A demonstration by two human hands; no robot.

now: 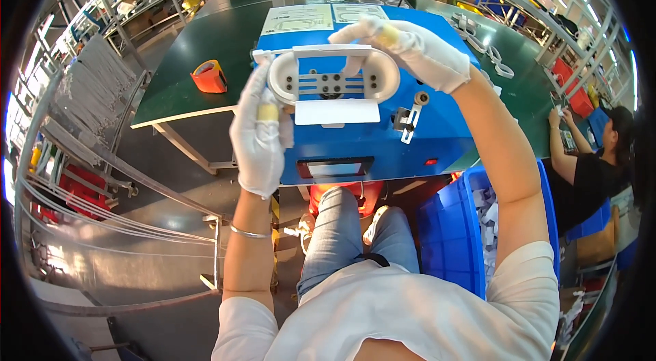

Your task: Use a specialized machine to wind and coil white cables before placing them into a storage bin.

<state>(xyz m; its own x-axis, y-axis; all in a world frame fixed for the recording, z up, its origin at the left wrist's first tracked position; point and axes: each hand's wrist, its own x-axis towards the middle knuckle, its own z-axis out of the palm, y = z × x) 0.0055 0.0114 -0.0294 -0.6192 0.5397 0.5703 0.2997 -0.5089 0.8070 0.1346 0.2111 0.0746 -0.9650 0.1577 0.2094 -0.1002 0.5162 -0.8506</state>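
Note:
A white oval plastic ring (391, 77) sits around a slotted metal fixture (333, 82) on top of a blue machine (437, 135). Along the ring's far side runs a straight white strip (321, 51). My left hand (258, 132), in a white glove with a yellow finger band, closes on the strip's left end; its thumb is partly hidden. Gloved likewise, my right hand (410, 50) reaches over the ring's far right side, index finger along the strip and thumb inside the ring. A flat white plate (337, 112) lies at the fixture's near side.
A slotted bracket with a knob (411, 117) stands up on the machine's right. An orange tape roll (208, 77) lies on the green table (178, 53). A blue bin (444, 234) of white pieces stands by my right leg. White rings (493, 53) lie at right; co-workers sit beyond.

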